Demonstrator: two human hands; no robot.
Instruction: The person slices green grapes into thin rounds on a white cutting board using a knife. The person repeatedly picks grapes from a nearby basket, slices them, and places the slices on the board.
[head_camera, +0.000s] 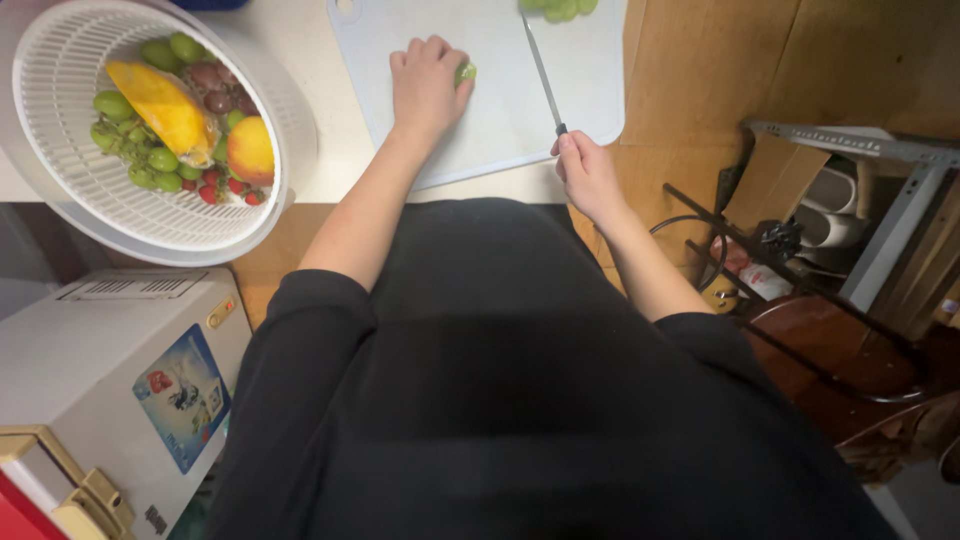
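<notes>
While the left hand (428, 85) is pressing down on a green grape (466, 73) — fingers curled over it, the fruit peeking out by the thumb — the right hand (585, 172) is gripping a knife (541, 70), fingers clamped on its handle. Its blade is lying across the pale cutting board (500, 110), just right of the grape. A white colander (70, 110) of fruit is sitting on the tabletop (310, 60) — well left.

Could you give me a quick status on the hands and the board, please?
Left hand covering a green grape on the cutting board. Right hand gripping knife. Nothing between.
</notes>
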